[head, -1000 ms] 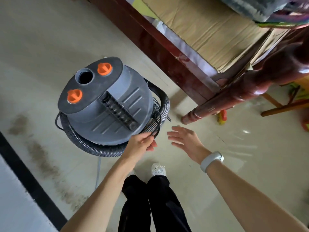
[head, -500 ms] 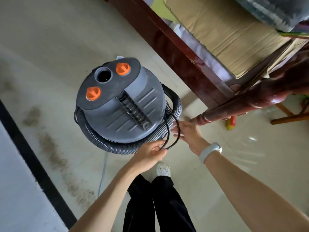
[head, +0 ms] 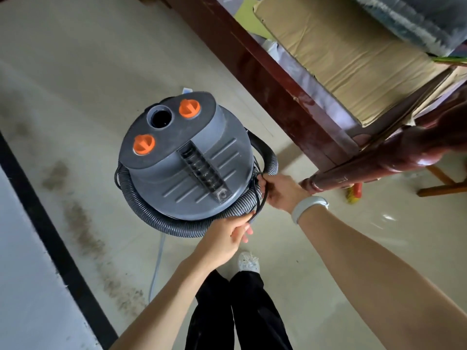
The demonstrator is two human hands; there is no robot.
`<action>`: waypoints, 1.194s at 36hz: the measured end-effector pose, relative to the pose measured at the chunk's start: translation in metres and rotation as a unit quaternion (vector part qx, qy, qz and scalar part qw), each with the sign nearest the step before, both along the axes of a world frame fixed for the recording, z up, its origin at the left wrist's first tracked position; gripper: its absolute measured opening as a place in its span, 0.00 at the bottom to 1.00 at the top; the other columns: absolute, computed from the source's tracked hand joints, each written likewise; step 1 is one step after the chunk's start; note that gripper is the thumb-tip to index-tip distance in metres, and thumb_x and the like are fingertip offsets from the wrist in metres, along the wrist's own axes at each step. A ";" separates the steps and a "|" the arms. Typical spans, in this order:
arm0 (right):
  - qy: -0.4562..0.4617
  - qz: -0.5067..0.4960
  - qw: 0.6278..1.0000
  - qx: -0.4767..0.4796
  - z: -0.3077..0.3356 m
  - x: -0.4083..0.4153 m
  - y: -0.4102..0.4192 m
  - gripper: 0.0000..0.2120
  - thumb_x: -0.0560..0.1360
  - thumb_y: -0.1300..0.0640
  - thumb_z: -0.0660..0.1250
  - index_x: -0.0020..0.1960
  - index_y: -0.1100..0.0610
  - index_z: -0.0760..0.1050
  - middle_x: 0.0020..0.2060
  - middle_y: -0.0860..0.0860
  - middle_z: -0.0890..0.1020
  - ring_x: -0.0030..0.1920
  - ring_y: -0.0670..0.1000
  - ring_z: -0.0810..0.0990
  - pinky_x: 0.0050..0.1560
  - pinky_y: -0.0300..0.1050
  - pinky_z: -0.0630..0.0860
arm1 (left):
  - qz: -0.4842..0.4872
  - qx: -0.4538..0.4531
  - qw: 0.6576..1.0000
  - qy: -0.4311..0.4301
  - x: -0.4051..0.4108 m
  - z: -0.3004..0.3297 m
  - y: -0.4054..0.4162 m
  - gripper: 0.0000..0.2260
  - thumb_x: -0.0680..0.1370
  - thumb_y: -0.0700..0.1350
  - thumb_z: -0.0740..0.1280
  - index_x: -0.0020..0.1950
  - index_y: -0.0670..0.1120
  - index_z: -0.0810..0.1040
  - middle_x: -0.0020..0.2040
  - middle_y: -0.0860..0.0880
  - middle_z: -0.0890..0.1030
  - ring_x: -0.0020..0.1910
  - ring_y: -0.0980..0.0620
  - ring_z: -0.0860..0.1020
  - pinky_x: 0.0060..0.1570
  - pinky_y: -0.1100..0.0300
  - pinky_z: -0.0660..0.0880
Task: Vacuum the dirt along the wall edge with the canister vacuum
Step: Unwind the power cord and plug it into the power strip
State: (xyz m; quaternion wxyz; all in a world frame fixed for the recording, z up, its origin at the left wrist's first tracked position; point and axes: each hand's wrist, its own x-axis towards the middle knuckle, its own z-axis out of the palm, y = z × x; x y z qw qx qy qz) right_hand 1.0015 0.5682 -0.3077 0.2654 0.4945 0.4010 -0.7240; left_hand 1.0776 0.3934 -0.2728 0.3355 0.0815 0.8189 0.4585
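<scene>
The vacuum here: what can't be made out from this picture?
Head view only:
- Hose ends and nozzle: hidden behind the vacuum body.
- Cord plug: out of sight; loops run under the right hand.
- Left hand fingertips: curled under, so whether they pinch cord or hose is unclear.
- Power switch: none identifiable; orange knobs carry no readable marks.
- Dirt by the wall: blurred.

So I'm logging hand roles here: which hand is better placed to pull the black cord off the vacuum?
Probably the right hand: it grips the black cord beside the vacuum; the left hand holds the hose.
</scene>
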 end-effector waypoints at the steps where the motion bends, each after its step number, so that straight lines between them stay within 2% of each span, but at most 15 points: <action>1: 0.007 -0.038 0.999 -0.015 0.001 -0.004 0.002 0.09 0.81 0.64 0.59 0.44 0.61 0.74 0.22 0.49 0.76 0.21 0.45 0.73 0.21 0.34 0.70 | 0.012 0.002 1.000 -0.003 -0.001 0.000 0.001 0.17 0.82 0.37 0.59 0.71 0.46 0.72 0.42 0.58 0.80 0.36 0.66 0.77 0.40 0.76 0.69; 4: 0.044 -0.061 0.997 -0.006 0.004 -0.012 0.016 0.10 0.80 0.67 0.57 0.44 0.60 0.73 0.25 0.49 0.75 0.27 0.47 0.71 0.26 0.36 0.71 | 0.028 -0.001 0.999 -0.032 -0.009 -0.004 0.008 0.18 0.82 0.41 0.59 0.72 0.48 0.70 0.43 0.57 0.80 0.38 0.66 0.78 0.38 0.75 0.69; 6: 0.057 -0.044 0.997 0.022 0.002 -0.009 0.025 0.10 0.80 0.67 0.56 0.44 0.60 0.73 0.29 0.50 0.75 0.30 0.47 0.71 0.32 0.38 0.70 | 0.034 -0.003 0.998 -0.049 -0.015 -0.007 0.015 0.18 0.82 0.42 0.60 0.72 0.48 0.71 0.43 0.56 0.81 0.41 0.59 0.80 0.39 0.72 0.72; 9: 0.069 -0.052 0.996 -0.005 -0.006 0.004 0.033 0.11 0.82 0.65 0.53 0.47 0.59 0.72 0.32 0.49 0.74 0.32 0.47 0.70 0.36 0.39 0.68 | 0.035 -0.006 0.998 -0.053 -0.016 -0.014 0.021 0.17 0.82 0.44 0.61 0.71 0.49 0.72 0.45 0.47 0.82 0.44 0.48 0.81 0.41 0.63 0.75; 11: 0.076 -0.068 0.994 -0.025 -0.009 0.006 0.035 0.12 0.82 0.64 0.53 0.46 0.58 0.72 0.31 0.48 0.73 0.32 0.47 0.69 0.37 0.39 0.68 | 0.037 -0.008 0.998 -0.056 -0.014 -0.019 0.022 0.16 0.81 0.45 0.62 0.69 0.50 0.72 0.46 0.40 0.81 0.45 0.42 0.81 0.47 0.52 0.77; 13: 0.078 -0.065 0.995 -0.015 -0.009 -0.002 0.031 0.12 0.82 0.64 0.53 0.45 0.58 0.73 0.31 0.49 0.73 0.32 0.48 0.69 0.36 0.40 0.68 | 0.048 -0.023 0.997 -0.056 -0.014 -0.023 0.022 0.15 0.81 0.46 0.62 0.68 0.51 0.72 0.47 0.42 0.81 0.46 0.43 0.80 0.51 0.48 0.76; 17: 0.068 0.048 0.991 0.100 -0.004 -0.034 0.022 0.14 0.82 0.64 0.55 0.38 0.58 0.70 0.30 0.51 0.72 0.30 0.48 0.70 0.23 0.36 0.67 | 0.082 -0.043 0.994 -0.054 -0.022 -0.027 0.024 0.18 0.81 0.44 0.63 0.71 0.47 0.70 0.55 0.47 0.81 0.52 0.49 0.80 0.54 0.56 0.75; 19: 0.061 0.041 0.988 0.140 -0.004 -0.046 0.026 0.15 0.82 0.65 0.55 0.36 0.59 0.68 0.30 0.53 0.71 0.28 0.48 0.69 0.19 0.33 0.65 | 0.078 -0.042 0.995 -0.050 -0.026 -0.026 0.027 0.18 0.81 0.43 0.62 0.72 0.45 0.69 0.61 0.47 0.80 0.57 0.51 0.79 0.57 0.58 0.74; 22: 0.067 -0.007 0.989 0.134 -0.006 -0.046 0.033 0.14 0.81 0.66 0.55 0.39 0.58 0.70 0.31 0.52 0.72 0.26 0.47 0.70 0.26 0.37 0.69 | 0.078 -0.052 0.995 -0.038 -0.034 -0.026 0.033 0.19 0.81 0.43 0.62 0.72 0.45 0.69 0.63 0.47 0.79 0.60 0.50 0.78 0.58 0.57 0.73; 25: 0.116 0.058 0.984 0.124 -0.010 -0.028 0.037 0.14 0.83 0.64 0.54 0.42 0.56 0.72 0.32 0.50 0.73 0.31 0.48 0.71 0.33 0.38 0.70 | 0.086 -0.065 0.993 -0.049 -0.039 -0.029 0.033 0.18 0.81 0.43 0.62 0.72 0.44 0.70 0.59 0.44 0.80 0.57 0.48 0.79 0.56 0.54 0.76; 29: 0.192 0.001 0.974 0.123 -0.006 -0.006 0.053 0.14 0.83 0.64 0.54 0.41 0.55 0.70 0.28 0.46 0.76 0.28 0.45 0.75 0.27 0.35 0.73 | 0.096 -0.040 0.993 -0.059 -0.033 -0.031 0.033 0.15 0.81 0.42 0.62 0.67 0.41 0.73 0.51 0.48 0.83 0.49 0.51 0.82 0.45 0.65 0.75; 32: 0.213 0.048 0.965 0.146 0.000 0.011 0.058 0.13 0.83 0.64 0.54 0.43 0.54 0.71 0.30 0.45 0.76 0.29 0.45 0.76 0.27 0.35 0.72 | 0.097 -0.046 0.993 -0.057 -0.029 -0.032 0.036 0.16 0.81 0.43 0.63 0.67 0.40 0.74 0.52 0.43 0.84 0.49 0.48 0.82 0.50 0.59 0.75; 35: 0.232 0.093 0.954 0.168 0.009 0.024 0.060 0.12 0.82 0.65 0.54 0.45 0.55 0.71 0.30 0.46 0.78 0.32 0.48 0.78 0.33 0.37 0.72 | 0.106 -0.042 0.991 -0.071 -0.025 -0.033 0.034 0.15 0.80 0.43 0.64 0.66 0.40 0.74 0.50 0.43 0.83 0.47 0.46 0.82 0.49 0.56 0.76; 38: 0.248 0.129 0.943 0.183 0.024 0.037 0.061 0.10 0.82 0.65 0.55 0.46 0.55 0.72 0.31 0.46 0.80 0.34 0.47 0.80 0.38 0.38 0.74 | 0.098 -0.050 0.991 -0.073 -0.022 -0.034 0.031 0.16 0.80 0.43 0.64 0.67 0.40 0.74 0.56 0.43 0.82 0.50 0.50 0.82 0.51 0.60 0.76; 43: 0.261 0.168 0.935 0.171 0.048 0.063 0.043 0.11 0.81 0.70 0.55 0.47 0.60 0.73 0.35 0.54 0.80 0.35 0.48 0.82 0.40 0.38 0.78 | 0.072 -0.050 0.991 -0.098 -0.017 -0.026 0.024 0.18 0.81 0.44 0.64 0.70 0.42 0.72 0.64 0.45 0.78 0.53 0.58 0.76 0.52 0.71 0.69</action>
